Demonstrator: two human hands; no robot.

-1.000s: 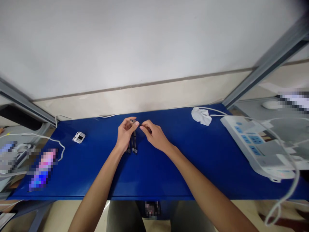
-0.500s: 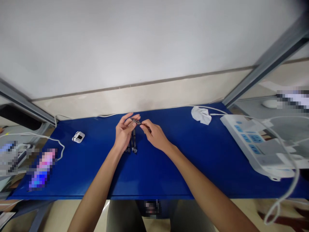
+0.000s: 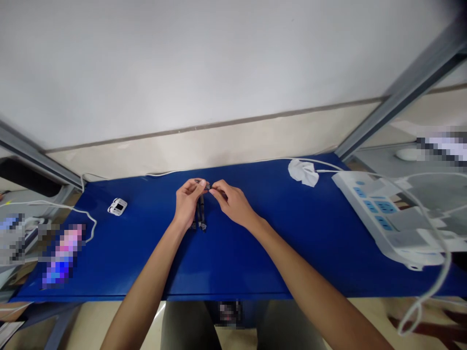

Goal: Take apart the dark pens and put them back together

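Above the middle of the blue table (image 3: 251, 262), my left hand (image 3: 187, 204) is closed, its thumb and fingers pinching a small dark metallic piece (image 3: 207, 186). Fingers hide most of that piece, and its exact kind does not show. From the other side, my right hand (image 3: 235, 203) has its thumb and forefinger pinched together at the piece's right end. Slender black strips with shiny ends (image 3: 203, 214) lie on the table just below, partly covered by my left hand.
A small white device with a dark screen (image 3: 117, 207) lies to the left, near a lit phone (image 3: 63, 257). At the right are a crumpled white tissue (image 3: 303, 172) and a large white power strip (image 3: 372, 214) with cables. A wall (image 3: 219, 141) borders the back.
My left fingers, spread out before, have curled in around the dark piece, which is now more covered. My right hand stays almost in place, and the view has shifted slightly.
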